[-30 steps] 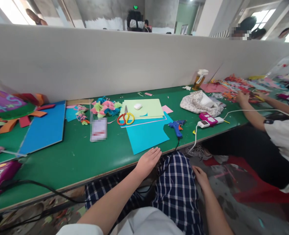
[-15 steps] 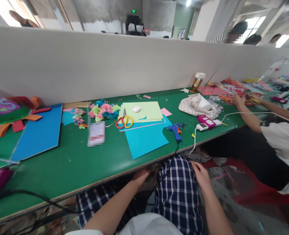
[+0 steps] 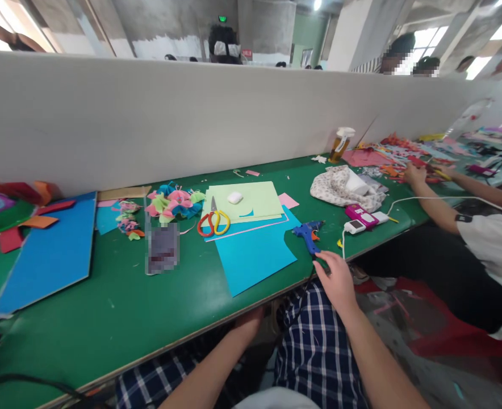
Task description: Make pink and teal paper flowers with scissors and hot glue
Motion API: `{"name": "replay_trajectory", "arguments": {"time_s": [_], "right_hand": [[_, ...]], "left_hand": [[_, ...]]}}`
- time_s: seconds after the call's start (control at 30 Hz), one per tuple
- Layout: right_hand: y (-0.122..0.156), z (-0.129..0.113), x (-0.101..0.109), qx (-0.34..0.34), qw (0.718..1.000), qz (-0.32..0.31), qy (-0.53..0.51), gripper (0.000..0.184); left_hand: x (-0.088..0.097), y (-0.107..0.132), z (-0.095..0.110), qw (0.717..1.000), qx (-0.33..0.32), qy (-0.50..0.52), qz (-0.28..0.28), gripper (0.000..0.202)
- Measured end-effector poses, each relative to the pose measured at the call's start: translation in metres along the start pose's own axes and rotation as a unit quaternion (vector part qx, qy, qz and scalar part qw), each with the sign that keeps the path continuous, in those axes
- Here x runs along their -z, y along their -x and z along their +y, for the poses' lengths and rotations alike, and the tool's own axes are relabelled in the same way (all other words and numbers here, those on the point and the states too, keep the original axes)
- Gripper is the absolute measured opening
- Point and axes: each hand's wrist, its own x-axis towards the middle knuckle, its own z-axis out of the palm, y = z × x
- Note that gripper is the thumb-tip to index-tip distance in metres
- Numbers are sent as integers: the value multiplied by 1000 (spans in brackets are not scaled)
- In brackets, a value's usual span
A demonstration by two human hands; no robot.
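A blue hot glue gun (image 3: 307,236) lies on its side near the front edge of the green table, its nozzle pointing right and its black cord dropping over the edge. My right hand (image 3: 337,279) is at the base of its handle, thumb and fingers apart, not wrapped round it. My left hand (image 3: 251,322) is below the table edge by my lap, its fingers hidden. Left of the glue gun lies a blue foam sheet (image 3: 251,261), partly under pale green sheets (image 3: 259,196). Scissors (image 3: 214,221) with red and yellow handles and a white rounded case (image 3: 234,197) rest on these.
Bunched foam flowers (image 3: 176,201), a blurred card (image 3: 163,248) and a blue board (image 3: 50,255) lie to the left. Rightward are a patterned cloth bag (image 3: 340,186), a purple device (image 3: 362,216) with a white cable and a bottle (image 3: 342,144). A co-worker's hands (image 3: 417,173) handle scraps farther right.
My right hand has risen from my knee to the glue gun's handle. My left hand stays below the table edge. The view has shifted slightly.
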Motion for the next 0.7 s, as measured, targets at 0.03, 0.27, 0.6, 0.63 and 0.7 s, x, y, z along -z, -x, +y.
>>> {"name": "replay_trajectory", "arguments": {"time_s": [0.03, 0.27, 0.6, 0.63, 0.7], "right_hand": [[-11, -3, -6, 15, 1000, 2, 20, 30], [-50, 1, -30, 50, 991, 8, 122, 22], [-62, 0, -26, 32, 979, 29, 201, 20], [-62, 1, -26, 34, 978, 30, 202, 20], [-62, 0, -25, 41, 979, 31, 199, 19]], "left_hand": [[2, 8, 6, 1000, -7, -2, -15, 27], [63, 22, 59, 992, -104, 10, -76, 32], [86, 17, 23, 938, -78, -337, -1, 50], [90, 24, 20, 936, -76, -343, -1, 50], [99, 35, 15, 934, -69, -350, -1, 48]]}}
